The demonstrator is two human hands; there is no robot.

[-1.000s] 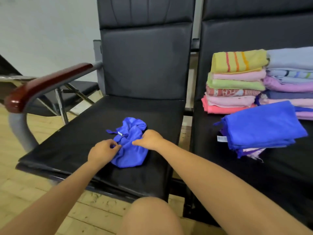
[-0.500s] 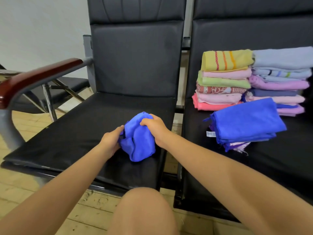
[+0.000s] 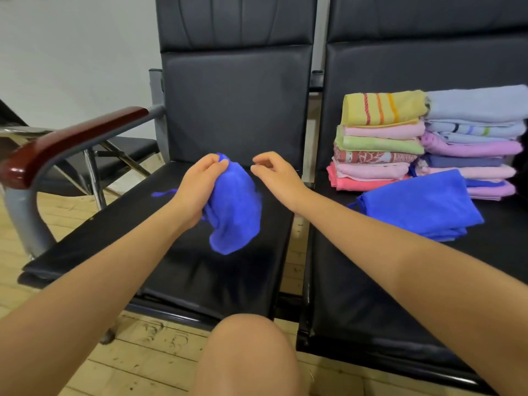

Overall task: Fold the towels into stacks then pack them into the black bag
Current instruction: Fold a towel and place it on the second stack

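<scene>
We see the blue towel (image 3: 234,207) now lifted off the chair seat (image 3: 143,221); left hand (image 3: 200,184) pinches it, right hand (image 3: 271,172), at 3 o'clock, has released, grip loosely curled: unfolding begins.

The left hand (image 3: 200,187) pinched the top of a crumpled blue towel (image 3: 237,207), which hung above the seat of the left chair (image 3: 114,224). The right hand (image 3: 274,172) hovered just beside it, fingers loosely curled, holding nothing. On the right chair (image 3: 371,267) lay a folded blue towel (image 3: 420,204) before two stacks of folded towels (image 3: 380,144).
</scene>
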